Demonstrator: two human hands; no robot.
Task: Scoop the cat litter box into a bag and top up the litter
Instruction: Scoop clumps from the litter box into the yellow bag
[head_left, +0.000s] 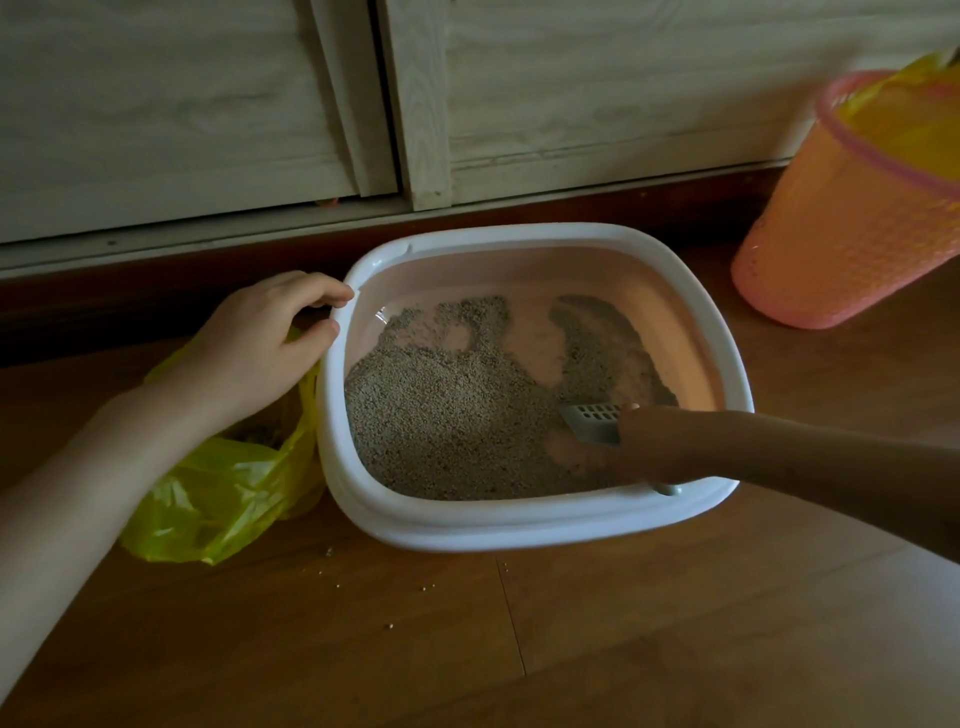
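Observation:
A litter box with a white rim (467, 525) and pink inside sits on the wooden floor. Grey litter (447, 415) is heaped toward its left and front, leaving bare pink patches at the back. My left hand (260, 343) curls its fingers on the box's left rim. Beneath that hand, against the box's left side, lies a crumpled yellow plastic bag (223, 499) with some litter in it. My right hand (649, 441) reaches in from the right and grips a grey slotted scoop (592, 418), whose head rests on the box floor at the litter's edge.
A pale wooden cabinet (208, 104) runs along the back, close behind the box. An orange mesh bin (841, 228) lined with a yellow bag stands at the right. A few spilled litter grains (327, 551) dot the floor in front of the bag.

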